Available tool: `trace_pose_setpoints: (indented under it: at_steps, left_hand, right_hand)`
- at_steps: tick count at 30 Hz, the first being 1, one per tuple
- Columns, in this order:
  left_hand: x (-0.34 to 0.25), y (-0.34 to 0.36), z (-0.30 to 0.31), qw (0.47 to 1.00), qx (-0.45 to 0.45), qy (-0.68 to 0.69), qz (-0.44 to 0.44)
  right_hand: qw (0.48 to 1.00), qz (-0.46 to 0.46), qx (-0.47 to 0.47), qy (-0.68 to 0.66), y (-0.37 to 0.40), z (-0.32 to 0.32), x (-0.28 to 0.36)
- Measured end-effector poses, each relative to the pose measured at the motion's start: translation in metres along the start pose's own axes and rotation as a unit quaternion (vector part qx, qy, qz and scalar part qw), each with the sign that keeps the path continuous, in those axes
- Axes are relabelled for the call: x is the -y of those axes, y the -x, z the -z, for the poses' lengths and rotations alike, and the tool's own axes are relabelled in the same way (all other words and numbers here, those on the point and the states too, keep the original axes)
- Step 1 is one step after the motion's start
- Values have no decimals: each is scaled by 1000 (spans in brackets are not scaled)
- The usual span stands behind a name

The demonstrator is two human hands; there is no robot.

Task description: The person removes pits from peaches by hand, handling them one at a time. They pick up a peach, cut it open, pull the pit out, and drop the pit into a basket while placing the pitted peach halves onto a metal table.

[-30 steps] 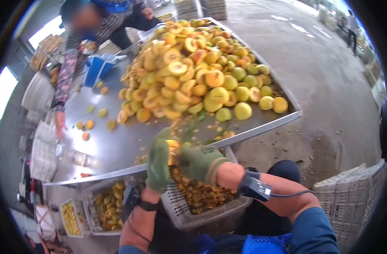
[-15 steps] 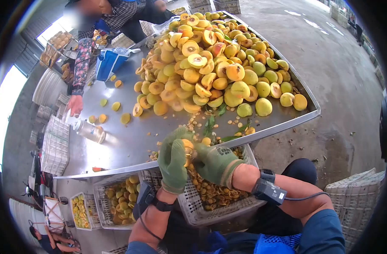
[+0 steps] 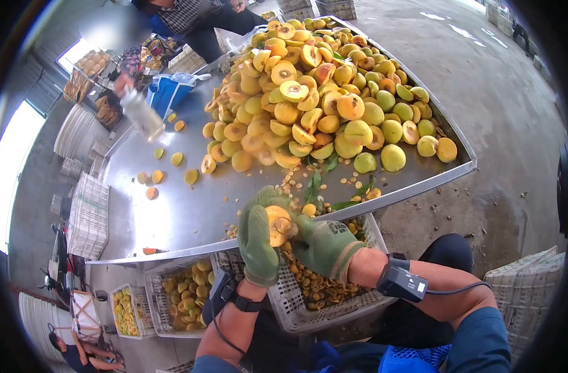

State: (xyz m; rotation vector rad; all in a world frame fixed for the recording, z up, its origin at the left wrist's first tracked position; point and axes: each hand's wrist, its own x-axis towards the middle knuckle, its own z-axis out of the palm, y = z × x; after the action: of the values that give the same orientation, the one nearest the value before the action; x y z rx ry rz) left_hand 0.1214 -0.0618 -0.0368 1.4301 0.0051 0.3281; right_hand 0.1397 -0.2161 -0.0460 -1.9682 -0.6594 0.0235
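Note:
My left hand, in a green knit glove, is closed around a yellow peach half with its cut face turned toward my right hand. My right hand, gloved alike, is closed with its fingertips right at the fruit; something small and shiny shows there, too hidden to name. Both hands are over the table's near edge, above a white crate of pitted scraps. Beyond them a large heap of peaches, many halved, covers the metal table.
Pits and leaves litter the table before my hands. Crates of peaches stand below to the left. A co-worker's hand holds a clear jar near a blue bag. Stacked crates stand at the right.
The peach half in my left hand has turned so its cut face shows more. The co-worker has lifted the jar off the table, up and away.

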Motion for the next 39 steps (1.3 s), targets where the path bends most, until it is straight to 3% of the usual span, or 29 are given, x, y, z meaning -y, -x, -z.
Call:
trace_pose_setpoints:
  at_steps: [3, 6, 9, 12, 18, 21, 27, 30, 39]
  left_hand:
    - [2, 2, -1, 1000, 3, -18, -19]
    - [5, 3, 2, 998, -1, -63, -31]
    - [1, 6, -3, 997, -13, -69, -18]
    - [3, 6, -5, 994, -18, -103, -34]
    - [6, 7, -6, 986, -37, -141, -81]
    - [4, 7, -10, 979, -57, -166, -99]
    - [12, 8, -8, 971, -75, -194, -118]
    - [16, 6, -3, 968, -54, -195, -151]
    - [13, 2, 3, 937, 26, -240, -252]
  right_hand:
    - [1000, 1, 20, -9, 0, 0, -1]
    - [987, -122, 106, 16, -2, 7, 14]
    - [990, -113, 84, 23, 1, 3, 16]
    - [995, -49, 11, 91, 2, -8, 3]
    - [995, -49, 28, 86, 1, -12, 0]
    - [991, -100, 83, 44, -2, -6, 9]
    - [981, -108, 155, 48, -2, -23, -1]
    - [984, -132, 109, -43, 1, -21, 4]
    - [917, -187, 281, -214, -9, 18, 16]
